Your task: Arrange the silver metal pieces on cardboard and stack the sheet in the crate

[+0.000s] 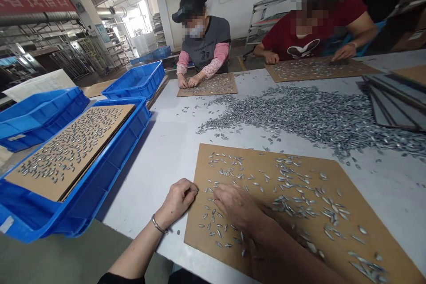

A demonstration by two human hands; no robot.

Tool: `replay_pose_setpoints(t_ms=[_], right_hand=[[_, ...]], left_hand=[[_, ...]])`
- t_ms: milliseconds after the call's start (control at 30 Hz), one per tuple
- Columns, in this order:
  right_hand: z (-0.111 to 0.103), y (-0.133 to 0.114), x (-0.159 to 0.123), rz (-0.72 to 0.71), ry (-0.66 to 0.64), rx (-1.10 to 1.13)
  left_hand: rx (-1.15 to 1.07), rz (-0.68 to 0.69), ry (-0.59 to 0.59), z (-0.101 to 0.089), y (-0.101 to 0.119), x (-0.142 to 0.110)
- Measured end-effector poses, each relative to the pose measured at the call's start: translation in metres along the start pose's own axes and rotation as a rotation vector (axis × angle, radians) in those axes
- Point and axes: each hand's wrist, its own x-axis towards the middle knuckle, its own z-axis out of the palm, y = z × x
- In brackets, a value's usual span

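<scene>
A brown cardboard sheet lies on the table before me, scattered with small, silvery, leaf-shaped pieces. At the sheet's left edge, my left hand is closed in a pinch, with a tiny silvery piece showing at its fingertips. My right hand reaches over the sheet's left half, fingers bent down and drawn together among the pieces. Its fingertips are partly hidden, so I cannot make out what they hold. My right forearm covers part of the sheet's near side.
A large heap of the same pieces spreads beyond my sheet. Blue crates stand at left, one bearing a covered cardboard sheet. Across the table, two people work at cardboard sheets. Dark-edged flat panels lie at right.
</scene>
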Motion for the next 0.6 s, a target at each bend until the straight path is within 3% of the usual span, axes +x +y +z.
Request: replay_pose_setpoints(t_ms=[200, 400, 600], right_hand=[[0.0, 0.002, -0.002, -0.023, -0.091, -0.002], [-0.011, -0.001, 0.009, 0.007, -0.067, 0.028], [-0.013, -0.01, 0.018, 0.021, -0.141, -0.002]], left_hand=[[-0.053, 0.001, -0.003, 0.003, -0.001, 0.0], [-0.077, -0.003, -0.054, 0.005, 0.006, 0.004], [-0.037, -0.021, -0.071, 0.008, 0.013, 0.004]])
